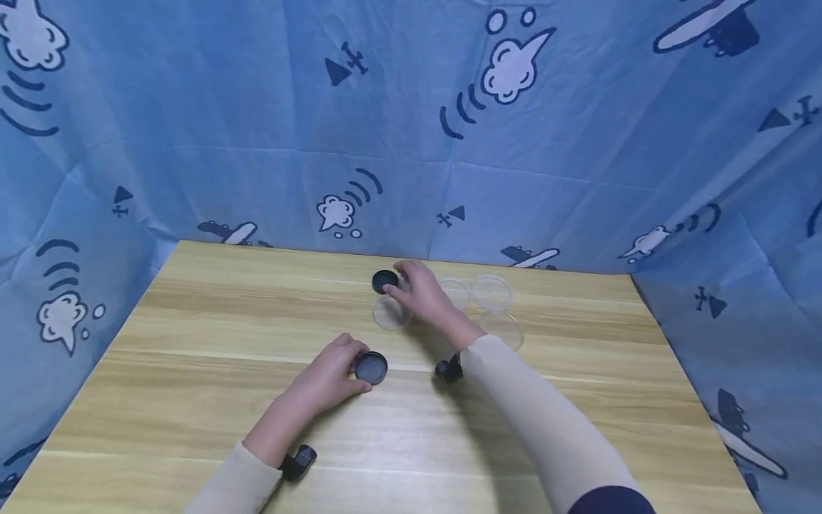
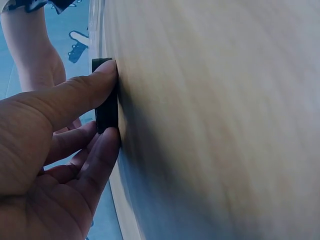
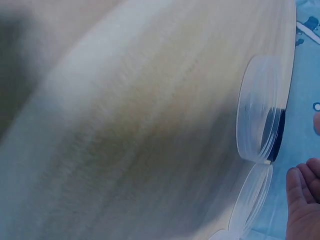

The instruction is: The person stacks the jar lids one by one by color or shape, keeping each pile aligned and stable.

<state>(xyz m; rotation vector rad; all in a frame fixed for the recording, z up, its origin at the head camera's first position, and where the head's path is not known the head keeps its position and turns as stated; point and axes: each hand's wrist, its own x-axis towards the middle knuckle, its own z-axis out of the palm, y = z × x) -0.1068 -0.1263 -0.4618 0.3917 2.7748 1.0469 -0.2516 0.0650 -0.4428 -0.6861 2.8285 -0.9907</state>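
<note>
My left hand (image 1: 330, 375) pinches the rim of a shallow black round lid (image 1: 372, 368) between thumb and fingers. In the left wrist view that black lid (image 2: 106, 102) stands edge-on at the tabletop. Farther back, my right hand (image 1: 420, 293) reaches over the table beside a second black round lid (image 1: 384, 280), its thumb near the edge. In the right wrist view the fingers (image 3: 296, 187) are spread, and nothing shows between them. A clear round dish (image 1: 390, 314) lies just below this hand. Another clear piece is partly hidden by the fingers.
Right of my right hand lie more clear round dishes (image 1: 491, 293), one of them (image 1: 502, 331) partly behind the forearm. Black wrist devices (image 1: 299, 462) are on both arms. A blue patterned curtain (image 1: 398, 128) borders the wooden table (image 1: 193, 321) at the back and sides.
</note>
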